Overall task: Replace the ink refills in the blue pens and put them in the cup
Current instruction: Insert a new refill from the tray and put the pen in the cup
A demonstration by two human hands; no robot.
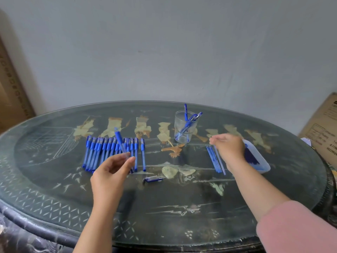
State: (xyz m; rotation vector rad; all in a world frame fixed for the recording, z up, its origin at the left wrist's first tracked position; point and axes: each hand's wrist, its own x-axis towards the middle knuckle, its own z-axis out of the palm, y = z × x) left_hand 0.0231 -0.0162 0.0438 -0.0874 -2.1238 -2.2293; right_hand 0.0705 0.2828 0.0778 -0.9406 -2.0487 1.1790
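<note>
Light, stiff and likely slick, the blue pen (120,142) is pinched by its lower barrel in the left hand (111,170) above the pen row (99,152), while the right hand (228,147), blurred over the thin refills (212,158), shows no clear grip.

Left hand (113,168) round pen (119,141) — right hand (228,147) blurred

Bare table (182,201) lies between pen row (113,154) and refills (215,159); cup (184,128) stands behind.
</note>
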